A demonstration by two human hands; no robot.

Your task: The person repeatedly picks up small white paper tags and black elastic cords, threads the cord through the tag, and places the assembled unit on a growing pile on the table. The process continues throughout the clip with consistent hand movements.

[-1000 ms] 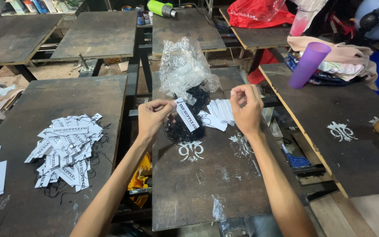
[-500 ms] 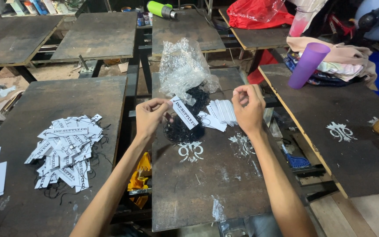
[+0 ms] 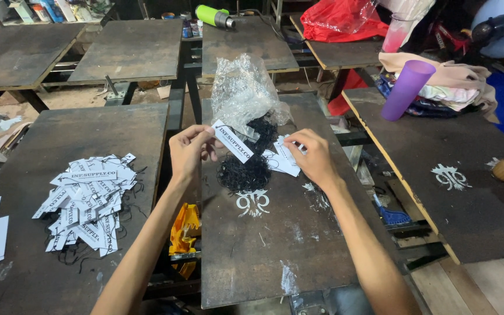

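A white tag (image 3: 233, 141) is pinched in the left hand (image 3: 189, 153) fingers above the black strings (image 3: 246, 166) mid-worktop (image 3: 263, 256). The right hand (image 3: 315, 157) fingers curl closed over the tag stack (image 3: 280, 160) beside them; a plastic bag (image 3: 243, 93) lies toward the far edge

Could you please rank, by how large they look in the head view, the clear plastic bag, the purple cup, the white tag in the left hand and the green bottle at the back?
Largest to smallest as they appear:
1. Clear plastic bag
2. Purple cup
3. White tag in the left hand and green bottle: they look alike, and the bottle lies farther off, so unranked.
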